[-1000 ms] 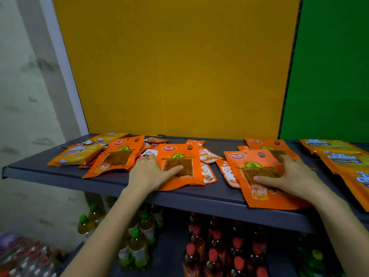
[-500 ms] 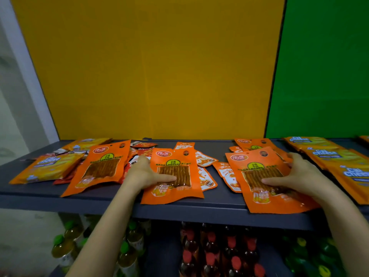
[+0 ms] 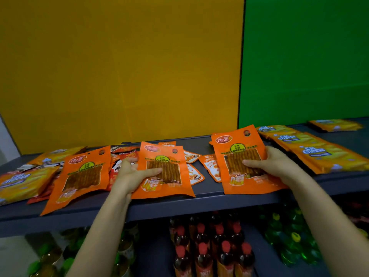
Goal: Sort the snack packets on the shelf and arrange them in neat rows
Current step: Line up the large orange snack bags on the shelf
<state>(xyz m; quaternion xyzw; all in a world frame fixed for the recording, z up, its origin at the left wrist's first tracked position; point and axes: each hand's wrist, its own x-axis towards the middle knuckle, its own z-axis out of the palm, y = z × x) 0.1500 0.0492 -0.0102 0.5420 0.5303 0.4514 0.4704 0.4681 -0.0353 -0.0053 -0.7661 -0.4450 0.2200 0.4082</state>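
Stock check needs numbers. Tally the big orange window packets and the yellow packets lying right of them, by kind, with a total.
Big orange window packets, fronts showing: 3
Yellow Cal Cheese packets in the overlapping row: 3
Yellow packet lying apart, label blurred: 1
Total: 7

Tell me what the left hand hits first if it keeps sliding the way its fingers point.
The left hand, holding an orange packet, points right along the shelf. First in that line are probably the small orange sachets by the packet's right edge, then the packet held by the right hand. Depth is uncertain.
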